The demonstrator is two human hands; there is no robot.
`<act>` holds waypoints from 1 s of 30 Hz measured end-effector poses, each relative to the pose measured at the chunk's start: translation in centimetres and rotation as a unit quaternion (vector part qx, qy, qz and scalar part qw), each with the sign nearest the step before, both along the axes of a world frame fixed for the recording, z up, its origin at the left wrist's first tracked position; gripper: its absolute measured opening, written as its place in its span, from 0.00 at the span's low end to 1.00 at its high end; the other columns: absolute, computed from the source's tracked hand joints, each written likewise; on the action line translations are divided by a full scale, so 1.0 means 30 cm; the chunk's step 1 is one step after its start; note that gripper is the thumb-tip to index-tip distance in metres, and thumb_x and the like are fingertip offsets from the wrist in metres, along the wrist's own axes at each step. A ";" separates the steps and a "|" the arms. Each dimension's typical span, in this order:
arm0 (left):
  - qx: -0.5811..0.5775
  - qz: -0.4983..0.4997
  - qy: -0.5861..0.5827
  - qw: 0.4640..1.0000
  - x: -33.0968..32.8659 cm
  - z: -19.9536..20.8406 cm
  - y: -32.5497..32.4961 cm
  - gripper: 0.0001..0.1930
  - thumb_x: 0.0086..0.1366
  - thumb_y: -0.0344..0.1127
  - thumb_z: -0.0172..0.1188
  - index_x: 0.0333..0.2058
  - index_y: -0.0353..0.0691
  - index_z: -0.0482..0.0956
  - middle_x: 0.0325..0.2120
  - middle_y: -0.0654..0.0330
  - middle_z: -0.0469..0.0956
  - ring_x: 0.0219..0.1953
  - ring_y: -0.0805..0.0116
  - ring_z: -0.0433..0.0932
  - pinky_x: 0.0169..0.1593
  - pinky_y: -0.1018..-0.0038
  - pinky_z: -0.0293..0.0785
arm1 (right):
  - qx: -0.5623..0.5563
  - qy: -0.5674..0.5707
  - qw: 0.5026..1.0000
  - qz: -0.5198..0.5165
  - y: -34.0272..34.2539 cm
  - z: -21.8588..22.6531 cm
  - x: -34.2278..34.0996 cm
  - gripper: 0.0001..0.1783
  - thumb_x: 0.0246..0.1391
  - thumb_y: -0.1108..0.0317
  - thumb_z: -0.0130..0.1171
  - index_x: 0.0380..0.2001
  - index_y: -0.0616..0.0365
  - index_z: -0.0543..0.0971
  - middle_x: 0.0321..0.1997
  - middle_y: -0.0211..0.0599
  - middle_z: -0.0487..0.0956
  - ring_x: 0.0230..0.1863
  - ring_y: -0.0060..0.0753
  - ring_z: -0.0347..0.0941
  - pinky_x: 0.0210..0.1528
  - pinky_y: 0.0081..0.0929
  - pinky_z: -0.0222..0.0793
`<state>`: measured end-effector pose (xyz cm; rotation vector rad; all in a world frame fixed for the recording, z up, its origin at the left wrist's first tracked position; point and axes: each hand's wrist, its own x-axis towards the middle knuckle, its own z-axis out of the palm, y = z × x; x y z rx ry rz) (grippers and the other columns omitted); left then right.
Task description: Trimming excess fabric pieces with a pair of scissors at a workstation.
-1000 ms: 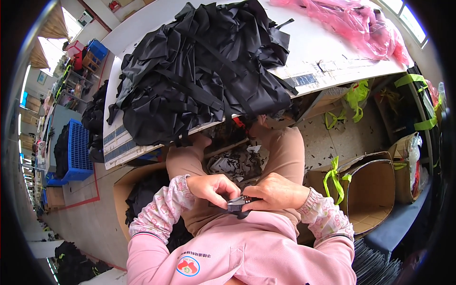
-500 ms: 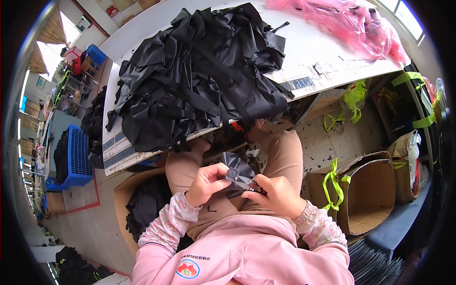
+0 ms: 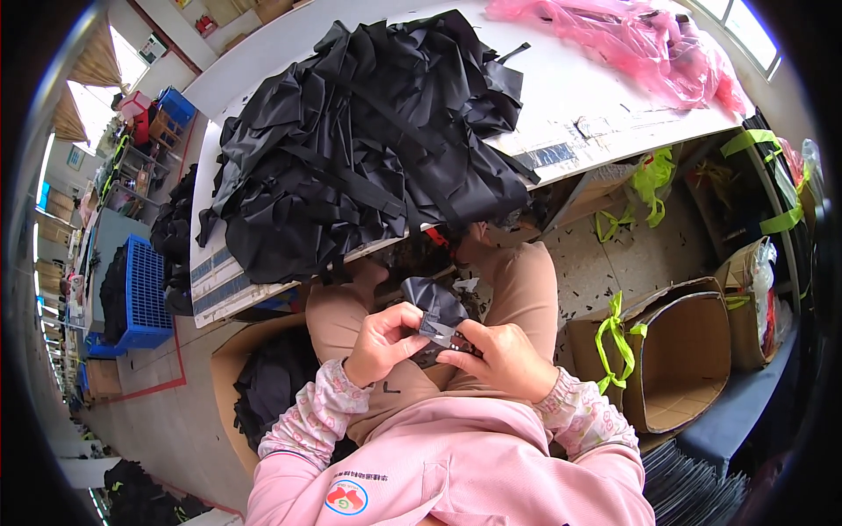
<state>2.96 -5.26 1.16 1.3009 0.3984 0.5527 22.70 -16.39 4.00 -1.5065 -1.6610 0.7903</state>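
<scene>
Over my lap, my left hand (image 3: 383, 340) pinches the edge of a black fabric piece (image 3: 436, 301), which hangs away between my knees. Thread snips (image 3: 458, 342) with silver blades and dark handles sit in my closed right hand (image 3: 504, 357). Their blades reach the fabric edge right beside my left fingertips. Whether the blades are closed is too small to tell. In front of me a large heap of black fabric pieces with straps (image 3: 351, 149) covers much of the white table (image 3: 605, 114).
A cardboard box with dark fabric (image 3: 230, 386) stands by my left leg. Another cardboard box (image 3: 680, 364) with a yellow-green tie (image 3: 616, 342) is at my right. Pink plastic (image 3: 631, 48) lies on the table's far right. Scraps dot the floor, and a blue crate (image 3: 147, 294) stands at left.
The snips have turned and moved closer to the fabric edge, with my right hand shifting slightly left. More of the black fabric shows above my fingers.
</scene>
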 end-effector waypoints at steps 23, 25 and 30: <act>0.365 0.033 0.208 0.907 -0.185 0.086 0.091 0.07 0.51 0.23 0.62 0.29 0.33 0.74 0.31 0.54 0.76 0.33 0.60 0.77 0.39 0.71 0.73 | -0.007 -0.010 0.998 -0.059 -0.001 -0.060 0.049 0.19 0.53 0.56 0.64 0.25 0.61 0.70 0.18 0.48 0.74 0.22 0.54 0.72 0.23 0.40 0.66; 0.398 -0.032 0.334 0.854 -0.390 0.049 0.154 0.06 0.51 0.28 0.58 0.29 0.34 0.75 0.33 0.51 0.76 0.33 0.53 0.76 0.39 0.66 0.74 | -0.025 -0.020 0.996 -0.078 -0.009 -0.093 0.062 0.20 0.53 0.56 0.64 0.24 0.61 0.70 0.18 0.47 0.74 0.21 0.54 0.72 0.23 0.40 0.66; 0.135 -0.452 0.686 0.554 -0.853 -0.048 0.076 0.17 0.51 0.49 0.68 0.32 0.42 0.84 0.29 0.56 0.83 0.35 0.61 0.81 0.42 0.66 0.74 | -0.046 -0.048 0.995 -0.069 0.016 -0.132 0.049 0.22 0.53 0.53 0.63 0.23 0.60 0.69 0.17 0.48 0.74 0.22 0.55 0.73 0.24 0.43 0.66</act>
